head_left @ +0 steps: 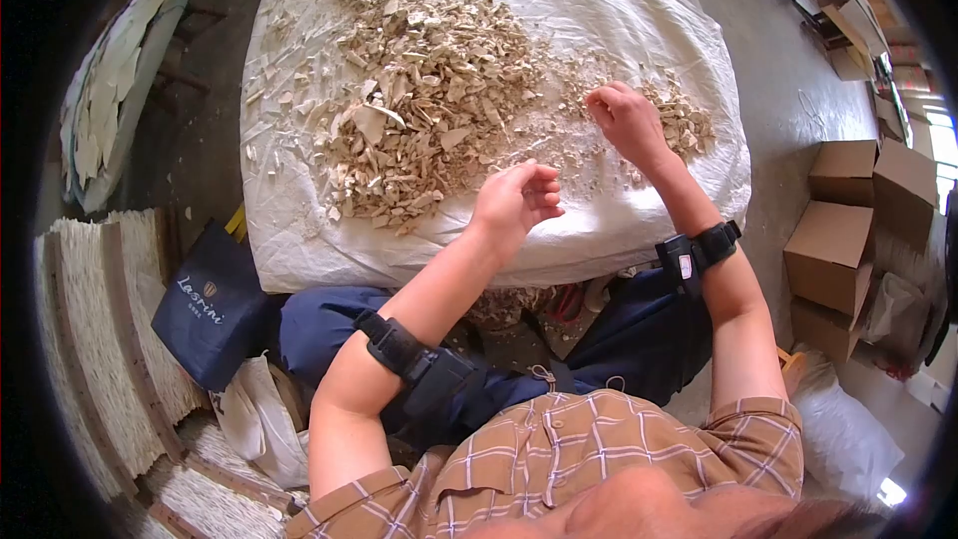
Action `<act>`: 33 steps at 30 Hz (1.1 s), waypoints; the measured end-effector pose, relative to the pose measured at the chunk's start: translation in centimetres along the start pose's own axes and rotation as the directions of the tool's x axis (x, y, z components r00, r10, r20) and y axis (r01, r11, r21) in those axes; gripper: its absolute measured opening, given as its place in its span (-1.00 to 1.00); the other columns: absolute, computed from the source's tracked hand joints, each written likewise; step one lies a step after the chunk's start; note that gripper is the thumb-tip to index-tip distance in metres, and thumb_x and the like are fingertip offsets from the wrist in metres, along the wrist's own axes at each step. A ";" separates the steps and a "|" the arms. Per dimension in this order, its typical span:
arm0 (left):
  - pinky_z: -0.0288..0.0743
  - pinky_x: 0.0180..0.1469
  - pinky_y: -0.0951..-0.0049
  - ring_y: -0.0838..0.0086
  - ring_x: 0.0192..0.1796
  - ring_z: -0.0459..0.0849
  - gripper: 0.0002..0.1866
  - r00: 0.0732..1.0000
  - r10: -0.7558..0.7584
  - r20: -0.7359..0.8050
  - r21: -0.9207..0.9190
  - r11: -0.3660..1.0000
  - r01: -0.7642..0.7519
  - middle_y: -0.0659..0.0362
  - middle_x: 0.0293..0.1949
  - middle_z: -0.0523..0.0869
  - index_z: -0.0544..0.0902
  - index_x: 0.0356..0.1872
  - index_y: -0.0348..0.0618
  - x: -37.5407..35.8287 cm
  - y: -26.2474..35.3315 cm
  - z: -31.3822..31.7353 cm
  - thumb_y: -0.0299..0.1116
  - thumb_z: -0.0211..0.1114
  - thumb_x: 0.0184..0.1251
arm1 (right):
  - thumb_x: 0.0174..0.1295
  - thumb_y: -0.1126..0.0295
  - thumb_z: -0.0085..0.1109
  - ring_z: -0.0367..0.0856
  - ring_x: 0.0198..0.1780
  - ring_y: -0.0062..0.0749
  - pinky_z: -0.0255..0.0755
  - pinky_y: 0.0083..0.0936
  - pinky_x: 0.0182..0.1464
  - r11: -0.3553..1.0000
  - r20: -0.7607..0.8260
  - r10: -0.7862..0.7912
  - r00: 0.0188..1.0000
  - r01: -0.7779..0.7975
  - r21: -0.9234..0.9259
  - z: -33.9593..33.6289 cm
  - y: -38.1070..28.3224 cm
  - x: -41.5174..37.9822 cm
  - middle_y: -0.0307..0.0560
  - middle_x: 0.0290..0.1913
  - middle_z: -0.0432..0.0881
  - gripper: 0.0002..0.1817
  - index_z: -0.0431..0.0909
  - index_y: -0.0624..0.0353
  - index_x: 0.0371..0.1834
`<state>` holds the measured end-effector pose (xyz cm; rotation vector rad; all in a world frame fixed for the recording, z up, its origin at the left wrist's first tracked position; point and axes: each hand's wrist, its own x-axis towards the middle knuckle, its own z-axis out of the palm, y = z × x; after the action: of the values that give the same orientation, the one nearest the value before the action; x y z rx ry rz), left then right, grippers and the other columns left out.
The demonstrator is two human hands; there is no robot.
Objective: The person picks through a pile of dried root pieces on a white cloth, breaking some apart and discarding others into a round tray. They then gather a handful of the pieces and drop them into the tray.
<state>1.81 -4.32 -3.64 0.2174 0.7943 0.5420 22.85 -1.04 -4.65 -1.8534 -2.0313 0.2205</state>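
A large pile of pale beige, flaky chips [429,90] lies on a white cloth [299,260] spread in front of me. A smaller heap of similar chips [689,125] is at the right. Over the near edge of the large pile, my left hand [514,205] is loosely curled, palm facing right, its fingers a little apart and nothing visible in them. My right hand [629,122] is beside the smaller heap with its fingertips pinched together and pointing down-left. Whatever the right fingertips hold, if anything, is too small to make out.
A dark blue bag [215,304] stands at the left beside stacked, rough-edged white sheets [90,319]. Further back is a round tray [130,70] of pale pieces. Cardboard boxes [833,250] and a white plastic bag [843,434] are at the right.
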 end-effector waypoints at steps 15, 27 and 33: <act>0.49 -0.30 0.38 0.54 -0.46 0.49 -0.74 1.000 -0.004 0.013 0.036 0.999 0.003 0.21 -0.49 0.49 0.48 -0.33 -0.23 -0.1 -0.3 -0.2 -0.25 -0.06 0.28 | 0.09 0.33 -0.02 0.55 -0.47 -0.24 0.43 -0.39 -0.46 0.968 -0.030 -0.001 1.000 -0.006 -0.250 0.9 -0.1 0.9 -0.11 -0.50 0.51 -0.86 0.51 0.08 -0.53; 0.48 -0.30 0.39 0.54 -0.47 0.48 -0.74 1.000 -0.003 0.016 0.034 0.999 0.002 0.21 -0.49 0.49 0.48 -0.34 -0.22 -0.4 0.0 0.0 -0.24 -0.06 0.28 | -0.06 0.38 0.07 0.57 -0.46 -0.44 0.41 -0.55 -0.39 0.861 0.152 0.378 0.913 -0.407 0.305 0.1 1.8 1.2 0.00 -0.54 0.57 -0.84 0.53 0.26 -0.50; 0.48 -0.31 0.39 0.54 -0.47 0.48 -0.75 1.000 -0.001 0.005 0.043 0.999 0.001 0.21 -0.49 0.49 0.48 -0.34 -0.21 -0.5 -0.2 0.0 -0.23 -0.05 0.28 | -0.08 0.45 0.09 0.55 -0.50 -0.40 0.41 -0.56 -0.40 0.897 0.088 0.254 0.963 -0.268 0.351 0.0 1.4 0.9 -0.02 -0.53 0.57 -0.88 0.56 0.22 -0.48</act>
<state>1.62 -4.70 -3.39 0.2580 0.8019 0.5237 24.10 -0.01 -4.96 -1.8838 -1.6214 0.6628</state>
